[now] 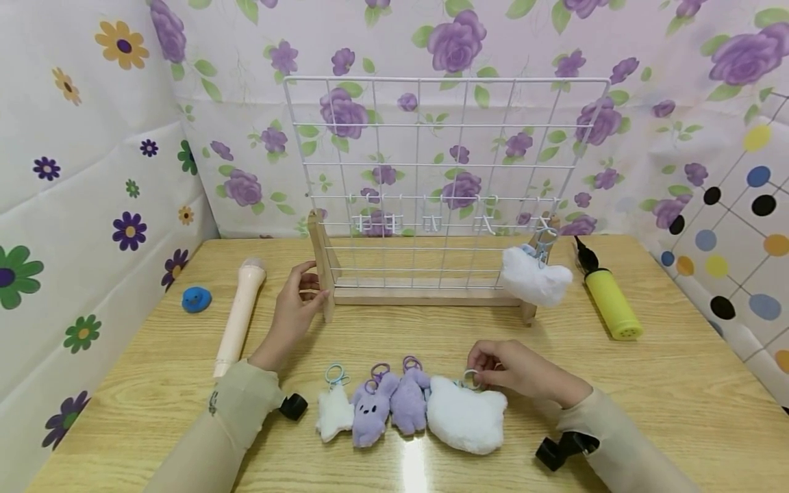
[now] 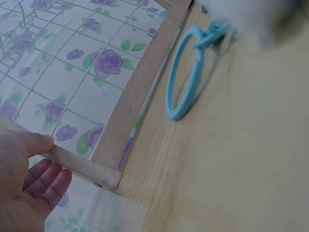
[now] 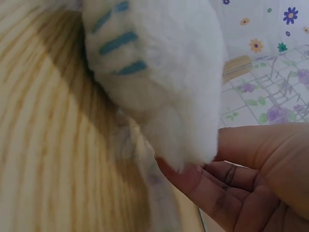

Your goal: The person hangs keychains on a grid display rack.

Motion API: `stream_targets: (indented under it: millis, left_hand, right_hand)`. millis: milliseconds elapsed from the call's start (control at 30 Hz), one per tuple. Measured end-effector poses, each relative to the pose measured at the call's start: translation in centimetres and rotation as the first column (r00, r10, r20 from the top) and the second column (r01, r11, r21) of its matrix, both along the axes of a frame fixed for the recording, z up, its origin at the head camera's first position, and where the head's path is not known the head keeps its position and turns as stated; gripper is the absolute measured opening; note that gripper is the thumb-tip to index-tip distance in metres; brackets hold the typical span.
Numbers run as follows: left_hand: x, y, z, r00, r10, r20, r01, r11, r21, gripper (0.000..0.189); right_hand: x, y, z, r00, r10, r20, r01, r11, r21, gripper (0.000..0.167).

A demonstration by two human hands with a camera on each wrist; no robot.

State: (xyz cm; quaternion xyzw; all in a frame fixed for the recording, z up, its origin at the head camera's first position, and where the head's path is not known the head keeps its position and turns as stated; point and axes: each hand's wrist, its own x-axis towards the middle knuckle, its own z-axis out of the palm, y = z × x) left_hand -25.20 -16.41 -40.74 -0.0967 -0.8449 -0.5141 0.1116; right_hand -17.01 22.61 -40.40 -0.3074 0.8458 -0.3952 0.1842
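My left hand (image 1: 296, 306) holds the left wooden leg (image 1: 321, 267) of a white wire grid rack (image 1: 416, 164), thumb on one side and fingers on the other. In the left wrist view the thumb lies on the wooden foot (image 2: 82, 163). My right hand (image 1: 514, 370) pinches a white plush keychain (image 1: 466, 416) at its ring on the table. In the right wrist view the fingers touch the plush's edge (image 3: 188, 96), which has blue stripes. Beside it lie two purple plush keychains (image 1: 372, 414) (image 1: 409, 402) and a small white one (image 1: 335, 413) with a blue ring (image 2: 185, 72).
Another white plush keychain (image 1: 535, 274) hangs at the rack's right side. Several white hooks (image 1: 431, 222) sit along the grid. A yellow hand pump (image 1: 612, 301) lies at the right. A pale tube-like object (image 1: 239, 315) and a small blue toy (image 1: 196, 299) are at the left.
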Motion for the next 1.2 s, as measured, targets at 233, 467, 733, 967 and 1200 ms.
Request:
stream_targets:
  millis: [233, 467, 733, 967, 1200]
  left_hand:
    - [-0.1, 0.1, -0.1, 1.0, 0.01, -0.002, -0.01, 1.0, -0.002, 0.057]
    - [-0.1, 0.0, -0.4, 1.0, 0.019, -0.006, -0.019, 1.0, -0.003, 0.057]
    - [0.0, 0.0, -0.5, 1.0, 0.013, -0.004, -0.013, 1.0, 0.001, 0.057]
    - [0.0, 0.1, -0.4, 1.0, 0.021, -0.015, -0.022, 1.0, -0.014, 0.057]
    - [-0.1, 0.1, -0.3, 1.0, 0.018, -0.01, -0.018, 1.0, -0.015, 0.058]
  right_hand:
    - [0.2, 0.0, 0.9, 1.0, -0.003, -0.013, 0.002, 0.999, -0.053, 0.006]
    - [0.5, -0.2, 1.6, 0.998, -0.033, -0.044, 0.029, 0.996, -0.088, 0.005]
    - [0.7, -0.4, 2.1, 0.993, -0.073, -0.089, 0.059, 0.987, -0.15, 0.008]
    - [0.9, -0.7, 2.4, 0.985, -0.117, -0.129, 0.092, 0.978, -0.189, 0.009]
    - [1.4, -1.0, 2.7, 0.968, -0.182, -0.175, 0.131, 0.954, -0.268, 0.009]
